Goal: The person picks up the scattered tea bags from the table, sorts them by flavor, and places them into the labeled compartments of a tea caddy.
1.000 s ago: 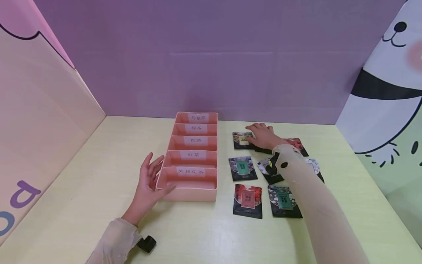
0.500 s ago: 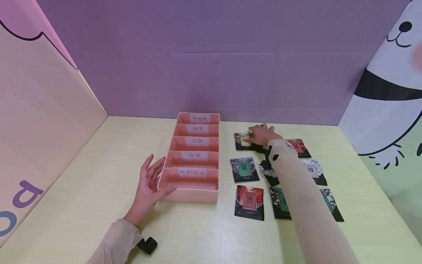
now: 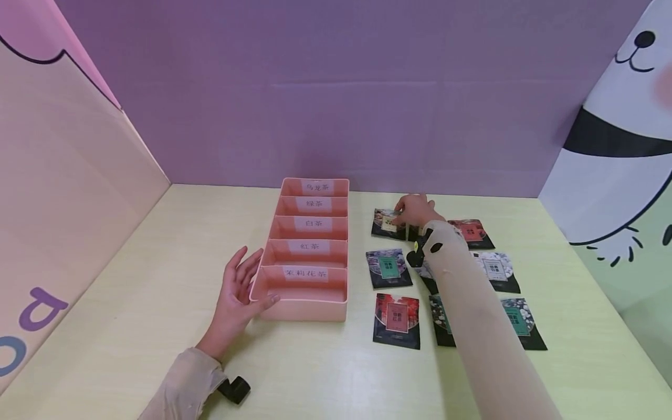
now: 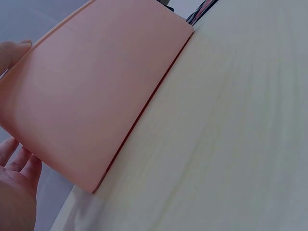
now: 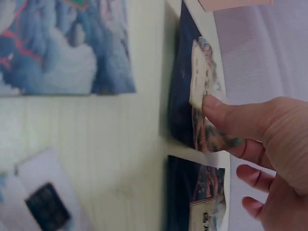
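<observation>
My right hand [image 3: 416, 211] pinches a dark tea packet [image 3: 385, 224] with a cream label, at the back of the packet group. In the right wrist view, its thumb presses the label of that packet [image 5: 198, 72], which stands tilted up from the table. A similar packet [image 5: 204, 199] lies right beside it, partly hidden by the hand in the head view. My left hand [image 3: 238, 291] rests at the near left corner of a pink divided box [image 3: 304, 310]. Its thumb lies on the front rim and its relaxed fingers run along the left side.
Several other tea packets lie in rows right of the box, among them a red one [image 3: 396, 321], a green-labelled one [image 3: 389, 268] and a white-labelled one [image 3: 496, 271]. Box compartments carry paper labels [image 3: 306, 274]. A purple wall [image 3: 336, 116] stands behind the table.
My right hand's fingers have drawn in on the cream-labelled packet, and its near edge has lifted slightly. The right forearm has shifted left. My left hand keeps its place at the box.
</observation>
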The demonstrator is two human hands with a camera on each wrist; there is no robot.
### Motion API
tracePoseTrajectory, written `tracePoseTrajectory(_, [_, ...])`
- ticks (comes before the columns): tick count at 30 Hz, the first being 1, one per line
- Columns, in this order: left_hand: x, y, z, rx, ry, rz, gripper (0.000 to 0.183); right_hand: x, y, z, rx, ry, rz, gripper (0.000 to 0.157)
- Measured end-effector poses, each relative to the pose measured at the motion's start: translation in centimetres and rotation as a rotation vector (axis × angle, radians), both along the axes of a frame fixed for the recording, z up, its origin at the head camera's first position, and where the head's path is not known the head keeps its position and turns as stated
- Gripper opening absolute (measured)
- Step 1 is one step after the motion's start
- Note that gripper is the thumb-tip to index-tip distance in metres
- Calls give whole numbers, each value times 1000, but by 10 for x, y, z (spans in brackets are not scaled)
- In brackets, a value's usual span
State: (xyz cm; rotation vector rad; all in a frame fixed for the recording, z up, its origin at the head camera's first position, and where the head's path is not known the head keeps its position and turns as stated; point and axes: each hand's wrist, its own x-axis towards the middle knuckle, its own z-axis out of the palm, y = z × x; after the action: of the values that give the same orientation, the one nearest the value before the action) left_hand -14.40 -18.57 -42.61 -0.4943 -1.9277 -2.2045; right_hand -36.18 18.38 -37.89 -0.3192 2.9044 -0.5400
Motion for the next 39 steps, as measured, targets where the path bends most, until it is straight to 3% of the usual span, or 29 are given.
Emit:
tracePoseTrajectory(6, [-1,0,0,11,24,-14,100,-1,-1,-9,-43,87,8,17])
tracePoseTrajectory(14, [-3,0,-3,13,15,-17,102,0,-1,-1,-178,150,1,16])
tracePoseTrajectory(23, [-5,0,-2,-11,3,-5,103,1,6,11,-296,125,16,16])
tracePoseTrajectory(33, [-3,0,-2,-7,-15,4,102,1,-1,23,-337,90,-5,17])
tracePoseTrajectory(39, [-3,0,-1,-20,-40,12,99,4,-8,38,-374,86,-6,16])
